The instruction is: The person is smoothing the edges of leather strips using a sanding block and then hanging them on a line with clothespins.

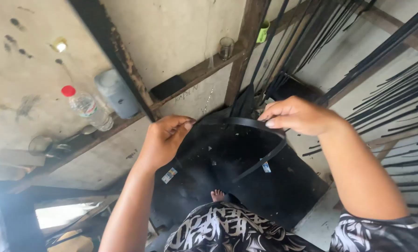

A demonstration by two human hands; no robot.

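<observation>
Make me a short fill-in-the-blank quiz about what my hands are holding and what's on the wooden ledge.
1. Both the left hand and right hand grip a black rubber ____.
2. The plastic bottle on the wooden ledge has a ____ cap.
3. Below the hands, a bare ____ shows on the black sheet.

Missing words: strip; red; foot

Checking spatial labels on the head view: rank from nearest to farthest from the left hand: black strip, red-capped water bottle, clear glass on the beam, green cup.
1. black strip: pinched in the left hand, running across to the right hand.
2. red-capped water bottle: on the wooden beam, to the hand's left.
3. clear glass: higher on the beam, up and right.
4. green cup: beyond the glass, farthest.
</observation>
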